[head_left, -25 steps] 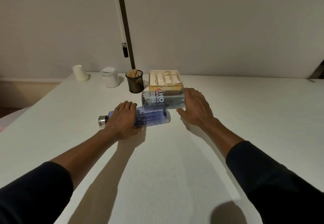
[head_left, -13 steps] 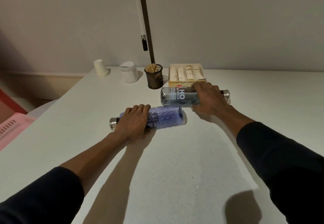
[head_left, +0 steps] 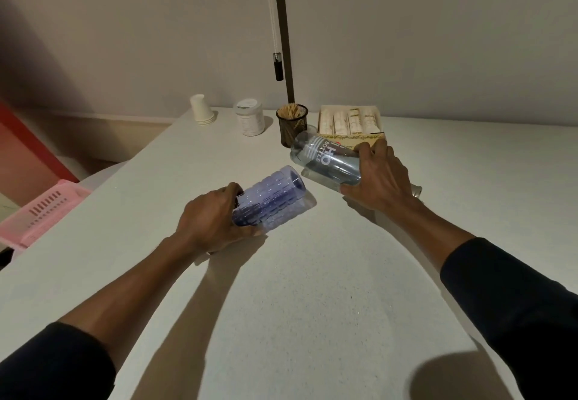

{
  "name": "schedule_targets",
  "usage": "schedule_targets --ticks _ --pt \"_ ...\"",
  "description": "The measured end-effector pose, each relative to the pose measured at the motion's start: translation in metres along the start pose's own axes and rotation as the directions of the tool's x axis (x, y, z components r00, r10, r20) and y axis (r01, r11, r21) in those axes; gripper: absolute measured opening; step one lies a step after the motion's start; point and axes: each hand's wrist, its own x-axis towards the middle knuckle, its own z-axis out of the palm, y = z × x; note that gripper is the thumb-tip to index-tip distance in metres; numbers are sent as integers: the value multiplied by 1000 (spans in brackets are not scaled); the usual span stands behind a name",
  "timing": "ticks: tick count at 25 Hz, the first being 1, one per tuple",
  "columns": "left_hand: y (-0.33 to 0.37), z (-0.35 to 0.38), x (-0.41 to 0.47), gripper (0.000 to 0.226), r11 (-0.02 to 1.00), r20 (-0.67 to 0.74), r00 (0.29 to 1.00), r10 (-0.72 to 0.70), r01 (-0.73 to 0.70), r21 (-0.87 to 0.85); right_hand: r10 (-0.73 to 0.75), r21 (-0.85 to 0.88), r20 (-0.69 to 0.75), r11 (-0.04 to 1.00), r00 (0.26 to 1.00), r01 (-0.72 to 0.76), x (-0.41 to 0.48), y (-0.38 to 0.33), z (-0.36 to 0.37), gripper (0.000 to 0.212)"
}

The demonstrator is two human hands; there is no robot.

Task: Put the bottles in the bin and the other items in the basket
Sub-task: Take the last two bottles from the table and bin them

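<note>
My left hand (head_left: 209,223) grips a blue ribbed bottle (head_left: 270,201) near its cap end, lifted off the white table (head_left: 312,306) with its base tilted up and away. My right hand (head_left: 380,179) grips a clear grey bottle (head_left: 325,162) printed "H2O BOTTLE", also raised, base pointing left. Both caps are hidden behind my hands. A pink slatted basket (head_left: 40,212) sits below the table's left edge. At the back stand a stack of paper cups (head_left: 201,110), a white jar (head_left: 250,118), a black mesh cup of toothpicks (head_left: 291,123) and a box of wrapped rolls (head_left: 350,123).
A dark pole (head_left: 283,33) with a hanging cord runs up the wall behind the mesh cup. A red panel (head_left: 28,146) stands at the far left beside the basket. No bin shows in view.
Both bottles have come up off the table and tilted, bases raised. The view has swung left, bringing more of the pink basket into sight.
</note>
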Motion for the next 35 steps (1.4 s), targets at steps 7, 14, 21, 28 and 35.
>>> schedule_targets --ticks 7,14,21,28,35 --pt "-17 -8 -69 83 982 -72 980 -186 187 5 -106 92 -58 990 993 111 -21 -59 -2 86" --pt "-49 -38 -162 75 910 -181 896 -405 415 15 -262 206 -55 941 963 268 -52 -137 -8 82" --pt "-104 -62 -291 76 803 -225 776 -589 594 -49 -386 289 -35 879 922 379 -115 -254 -25 84" --pt "-174 -73 -438 77 734 -315 680 -663 674 -90 -432 377 21 838 901 393 -221 -388 -40 87" --pt "-232 -78 -566 81 621 -334 559 -759 776 -112 -511 447 59 781 857 435 -314 -505 -41 87"
